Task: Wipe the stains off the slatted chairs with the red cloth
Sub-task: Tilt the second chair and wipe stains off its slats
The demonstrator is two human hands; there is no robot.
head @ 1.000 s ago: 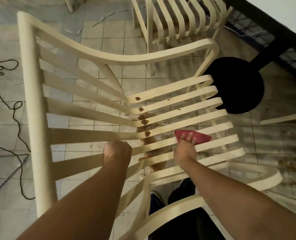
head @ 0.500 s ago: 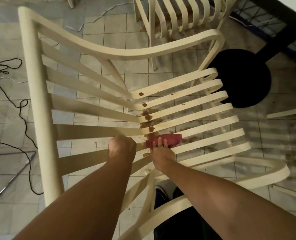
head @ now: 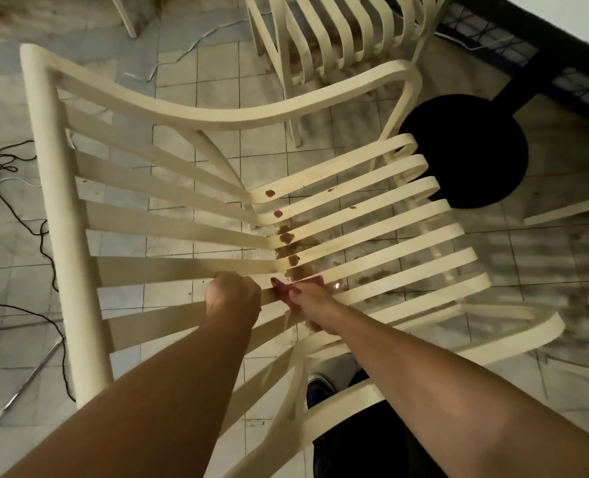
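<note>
A cream slatted chair (head: 62, 208) fills the view, seen from above and behind. Brown stains (head: 286, 238) dot the bend where the back slats meet the seat slats, and smaller spots (head: 331, 190) lie further along the seat. My left hand (head: 232, 298) grips a back slat just left of the bend. My right hand (head: 312, 300) holds the red cloth (head: 281, 288) bunched against the same slat at the bend, right beside my left hand. Most of the cloth is hidden under my fingers.
A second cream slatted chair (head: 338, 32) stands behind. A black round table base (head: 465, 153) sits on the tiled floor at the right. Black cables (head: 27, 222) and a metal rod (head: 20, 391) lie at the left. Brown spill marks the floor under the seat. My shoe (head: 317, 388) shows below.
My right hand has slid the red cloth leftward along the slat, from the seat part to the bend beside my left hand. The left hand keeps its grip.
</note>
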